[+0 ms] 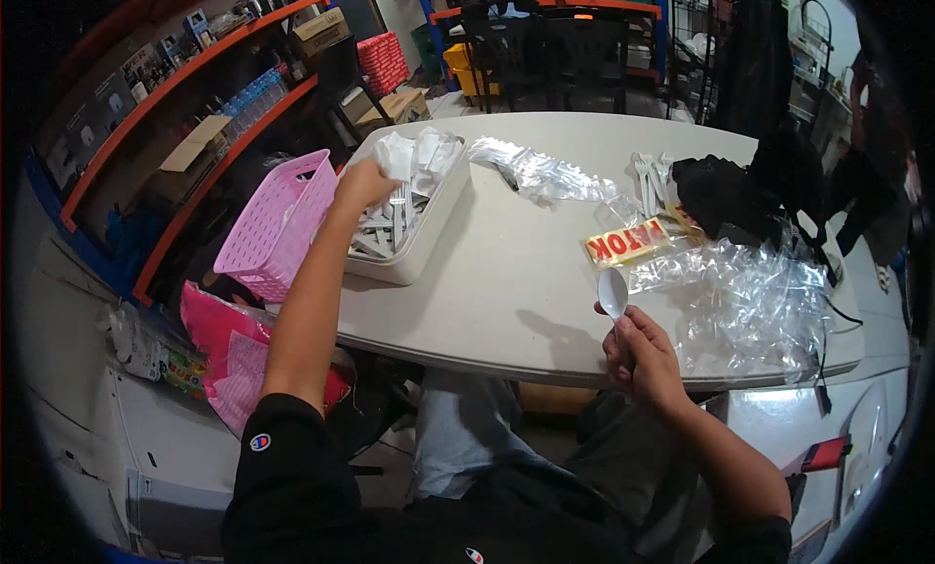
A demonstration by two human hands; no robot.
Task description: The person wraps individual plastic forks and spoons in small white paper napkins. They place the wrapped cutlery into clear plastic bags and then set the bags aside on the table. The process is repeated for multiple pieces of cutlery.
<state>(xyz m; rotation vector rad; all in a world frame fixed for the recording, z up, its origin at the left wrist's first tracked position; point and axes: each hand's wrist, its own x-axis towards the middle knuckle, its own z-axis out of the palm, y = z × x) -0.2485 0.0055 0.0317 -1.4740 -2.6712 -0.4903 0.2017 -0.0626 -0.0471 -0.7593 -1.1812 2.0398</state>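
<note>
In my right hand (643, 359), closed round its handle, a white plastic spoon (613, 291) stands with its bowl up over the table's front edge. My left hand (366, 186) is at the left side of a pale rectangular bin (450, 208), fingers curled down among its contents. What those fingers pinch, if anything, is hidden. White plastic cutlery (382, 238), forks among it, fills the bin's near part. Crumpled white wrappers (419, 160) lie at its far end. More white plastic forks (651, 179) rest at the table's right side.
A pink basket (278, 223) stands left of the bin. On the white table (487, 301) lie a clear plastic strip (550, 171), a yellow-and-red packet (628, 243), crumpled clear plastic bags (750, 296) and a black bag (726, 194). Orange shelves (180, 77) rise at the left.
</note>
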